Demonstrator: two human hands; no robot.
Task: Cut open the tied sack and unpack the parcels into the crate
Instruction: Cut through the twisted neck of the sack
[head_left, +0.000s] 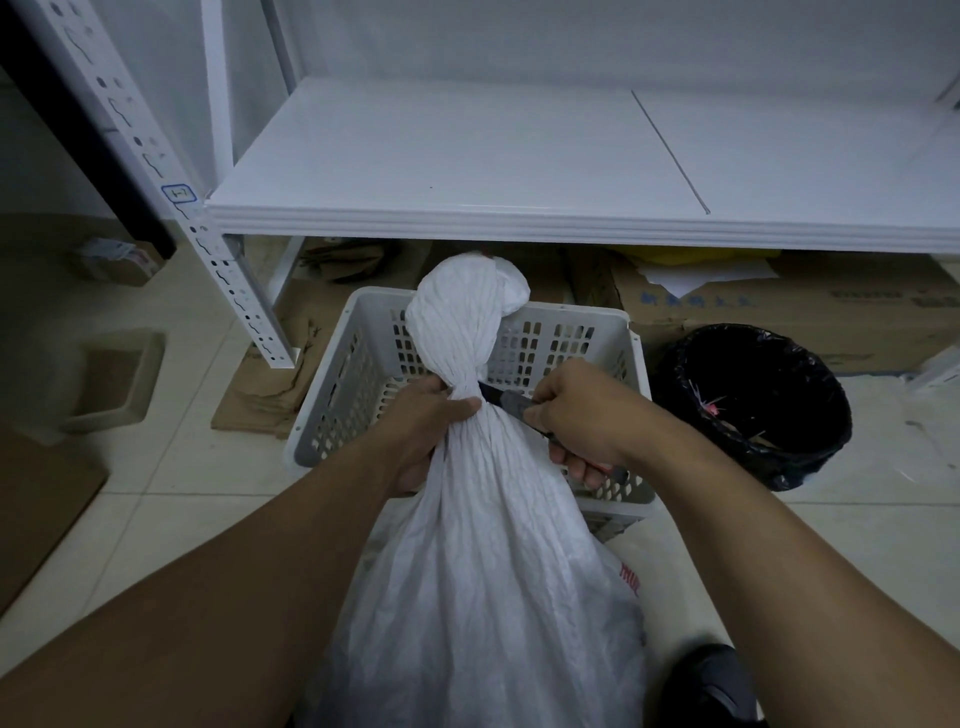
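A white woven sack (488, 561) stands upright in front of me, its neck pinched and tied, with a bunched top (457, 317) above the tie. My left hand (421, 431) grips the neck just under the tie. My right hand (582, 415) holds a utility knife (506, 399), its dark blade tip touching the neck from the right. Behind the sack sits a white perforated plastic crate (358, 374) on the floor; nothing shows in the visible part of its inside. The parcels are hidden inside the sack.
A black-lined round bin (753, 400) stands right of the crate. A white metal shelf (467, 171) overhangs behind, with its perforated post (228, 270) at left. Cardboard boxes (779, 312) and flattened cardboard (270, 384) lie under and around it on the tiled floor.
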